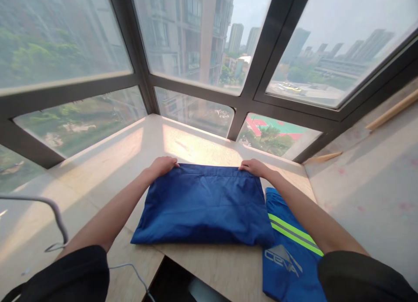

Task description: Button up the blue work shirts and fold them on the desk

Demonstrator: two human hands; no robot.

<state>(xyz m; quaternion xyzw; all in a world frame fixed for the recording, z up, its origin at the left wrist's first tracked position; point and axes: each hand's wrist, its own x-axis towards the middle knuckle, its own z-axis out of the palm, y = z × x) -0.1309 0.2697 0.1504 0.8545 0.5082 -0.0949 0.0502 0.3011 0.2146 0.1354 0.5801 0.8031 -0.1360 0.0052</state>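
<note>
A folded blue garment (pixel 204 206) lies on a pale stone window ledge (pixel 130 149). My left hand (pixel 161 166) rests on its far left corner, fingers curled over the edge of the cloth. At the far right corner my right hand (pixel 254 166) grips the same edge, fingers closed on the fabric. Both forearms reach forward along the garment's sides. A second blue garment (pixel 290 254) with neon yellow stripes and a white logo lies to the right, partly under my right arm.
Large windows with dark frames (pixel 248 99) wrap around the ledge. A grey metal clothes hanger (pixel 54 215) sits at the left. A thin cable (pixel 137 273) runs near the front edge. A wooden stick (pixel 390 112) leans at the right wall.
</note>
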